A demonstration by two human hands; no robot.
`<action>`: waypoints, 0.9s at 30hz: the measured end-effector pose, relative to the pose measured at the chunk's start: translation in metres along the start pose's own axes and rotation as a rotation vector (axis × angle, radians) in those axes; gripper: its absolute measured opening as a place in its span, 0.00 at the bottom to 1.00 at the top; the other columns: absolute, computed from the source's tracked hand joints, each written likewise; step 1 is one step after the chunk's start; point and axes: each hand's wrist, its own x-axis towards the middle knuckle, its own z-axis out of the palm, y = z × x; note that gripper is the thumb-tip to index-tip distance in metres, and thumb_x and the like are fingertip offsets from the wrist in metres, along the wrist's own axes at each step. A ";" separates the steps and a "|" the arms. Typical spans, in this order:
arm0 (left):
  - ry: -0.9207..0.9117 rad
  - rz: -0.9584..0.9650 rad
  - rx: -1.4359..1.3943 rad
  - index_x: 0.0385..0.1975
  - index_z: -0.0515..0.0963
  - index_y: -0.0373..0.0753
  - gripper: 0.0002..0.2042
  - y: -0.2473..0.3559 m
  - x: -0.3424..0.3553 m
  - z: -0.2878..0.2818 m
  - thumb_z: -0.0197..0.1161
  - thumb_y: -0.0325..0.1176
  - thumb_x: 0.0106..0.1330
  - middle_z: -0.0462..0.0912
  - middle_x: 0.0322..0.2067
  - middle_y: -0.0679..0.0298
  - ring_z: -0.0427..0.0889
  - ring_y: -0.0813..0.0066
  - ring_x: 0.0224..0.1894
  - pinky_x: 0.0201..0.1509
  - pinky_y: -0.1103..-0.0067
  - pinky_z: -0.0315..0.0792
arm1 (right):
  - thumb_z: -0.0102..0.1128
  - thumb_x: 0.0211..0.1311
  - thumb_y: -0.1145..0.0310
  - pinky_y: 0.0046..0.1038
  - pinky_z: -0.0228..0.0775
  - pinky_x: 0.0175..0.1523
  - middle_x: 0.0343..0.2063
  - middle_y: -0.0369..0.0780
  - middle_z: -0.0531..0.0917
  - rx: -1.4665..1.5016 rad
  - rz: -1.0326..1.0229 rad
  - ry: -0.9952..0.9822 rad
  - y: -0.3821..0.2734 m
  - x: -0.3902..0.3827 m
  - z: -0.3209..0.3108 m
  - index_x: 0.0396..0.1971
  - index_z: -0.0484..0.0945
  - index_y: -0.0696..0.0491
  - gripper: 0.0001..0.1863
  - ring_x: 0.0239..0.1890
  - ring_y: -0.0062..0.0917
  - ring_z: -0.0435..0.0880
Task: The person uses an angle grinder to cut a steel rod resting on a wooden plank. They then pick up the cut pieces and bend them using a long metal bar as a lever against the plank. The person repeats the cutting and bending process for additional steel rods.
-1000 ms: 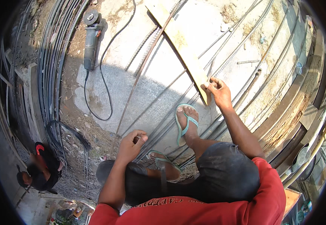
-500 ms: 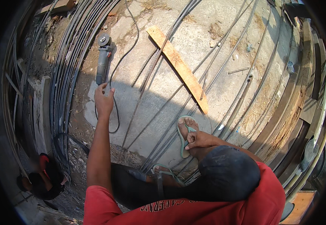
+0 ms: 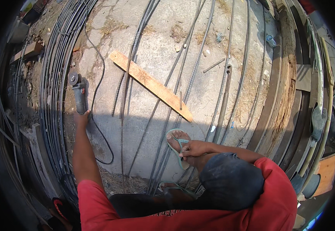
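An angle grinder (image 3: pixel 79 96) with a grey body and a disc at its far end lies on the ground at the left. My left hand (image 3: pixel 82 116) is closed round its rear end, the thumb showing on the right side and the other fingers mostly hidden. A black power cord (image 3: pixel 94 94) curves over the concrete beside it. My right hand (image 3: pixel 192 148) rests by my ankle, above a green flip-flop (image 3: pixel 183 163). Its fingers are curled and pinched together; whatever they hold, if anything, is too small to make out.
A wooden plank (image 3: pixel 150 84) lies across several long steel rebars (image 3: pixel 210 38) on the concrete. A dense bundle of rebar (image 3: pixel 52 77) runs along the left, next to the grinder. Weathered timber beams (image 3: pixel 287 77) line the right side. A short rod (image 3: pixel 213 66) lies near the middle right.
My left hand has gone from touching near the grinder's end to closing on it. The view has shifted, so the scene sits lower and further left. My right hand stays by the foot.
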 end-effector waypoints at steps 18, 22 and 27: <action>-0.297 0.106 -1.180 0.53 0.71 0.36 0.19 0.148 -0.272 -0.058 0.70 0.31 0.69 0.79 0.33 0.64 0.81 0.76 0.28 0.30 0.76 0.80 | 0.69 0.67 0.42 0.40 0.67 0.72 0.62 0.46 0.82 0.274 -0.330 0.197 -0.104 0.013 -0.043 0.64 0.78 0.55 0.36 0.61 0.40 0.82; -0.203 0.333 -0.870 0.52 0.70 0.32 0.26 0.217 -0.386 -0.017 0.77 0.38 0.64 0.82 0.40 0.54 0.85 0.63 0.39 0.43 0.67 0.78 | 0.73 0.66 0.49 0.38 0.78 0.60 0.57 0.47 0.83 0.620 -0.597 0.431 -0.157 0.014 -0.037 0.68 0.68 0.59 0.40 0.56 0.36 0.84; -0.147 0.516 -0.605 0.60 0.66 0.31 0.35 0.240 -0.443 0.047 0.75 0.48 0.63 0.75 0.52 0.40 0.77 0.45 0.56 0.61 0.57 0.71 | 0.74 0.66 0.58 0.33 0.84 0.43 0.38 0.42 0.84 0.914 -0.392 0.824 -0.131 -0.003 -0.029 0.58 0.71 0.55 0.29 0.38 0.28 0.87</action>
